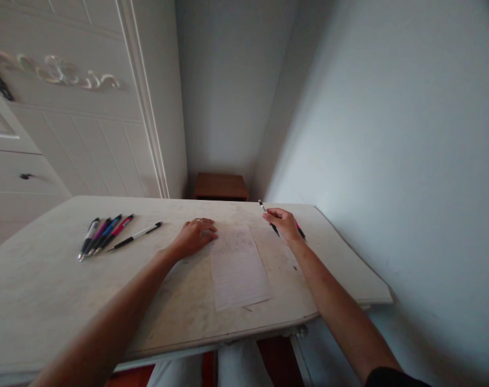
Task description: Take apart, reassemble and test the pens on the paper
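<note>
My right hand [282,221] pinches a white-and-black pen [274,229] above the table, to the right of the paper. The pen is tilted, its dark end pointing down toward me. Partly hidden behind that hand lies a pink-and-black pen [302,232]. A lined sheet of paper [240,274] has handwriting across its upper part, too small to read. My left hand [196,235], with a ring on one finger, rests flat at the sheet's upper left edge, holding nothing.
On the left of the whitish table [179,312], several coloured pens [107,235] lie side by side. Another white-and-black pen [137,235] lies next to them. Beyond the far edge stands a brown wooden piece of furniture [221,185]. A white cabinet [94,145] and a wall [381,134] flank the table.
</note>
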Available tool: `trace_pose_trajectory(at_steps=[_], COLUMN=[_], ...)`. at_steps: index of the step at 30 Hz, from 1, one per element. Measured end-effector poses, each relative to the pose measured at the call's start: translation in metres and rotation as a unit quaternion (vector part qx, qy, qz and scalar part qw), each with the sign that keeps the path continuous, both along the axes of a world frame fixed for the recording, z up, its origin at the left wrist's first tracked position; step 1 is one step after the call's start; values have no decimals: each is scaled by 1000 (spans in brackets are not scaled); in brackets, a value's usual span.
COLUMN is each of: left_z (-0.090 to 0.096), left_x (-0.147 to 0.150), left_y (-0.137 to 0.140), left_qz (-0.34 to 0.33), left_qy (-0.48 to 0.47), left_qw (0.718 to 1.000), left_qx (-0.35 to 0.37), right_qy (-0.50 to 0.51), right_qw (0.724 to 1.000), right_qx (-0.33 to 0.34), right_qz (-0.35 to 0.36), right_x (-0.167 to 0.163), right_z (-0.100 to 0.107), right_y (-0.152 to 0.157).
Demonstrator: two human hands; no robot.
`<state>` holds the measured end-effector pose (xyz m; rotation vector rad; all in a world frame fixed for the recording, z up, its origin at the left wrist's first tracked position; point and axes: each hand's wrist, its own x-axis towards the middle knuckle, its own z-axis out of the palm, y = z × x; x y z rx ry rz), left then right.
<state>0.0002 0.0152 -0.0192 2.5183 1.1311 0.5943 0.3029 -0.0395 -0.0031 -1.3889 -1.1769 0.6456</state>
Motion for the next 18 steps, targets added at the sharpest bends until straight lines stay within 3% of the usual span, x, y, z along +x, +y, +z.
trace_pose_trajectory(at_steps=[6, 9, 14, 18], left_z=[-2, -5, -5, -6], left_x=[0, 0, 0, 1], left_y=[1, 3, 5, 7], left_qz=[6, 5, 2, -2], left_qy=[13, -4, -10, -23], left_qw=[1000, 1000, 1000, 1000], left_qx=[10, 20, 15, 12], right_qy=[1, -45, -142, -203], right_qw=[993, 984, 961, 936], right_qx=[33, 25, -29, -90], right_qz=[-110, -170, -236, -273], right_x=[52, 83, 127, 140], right_z=[-4, -6, -17, -23], right_y=[-18, -27, -33, -33])
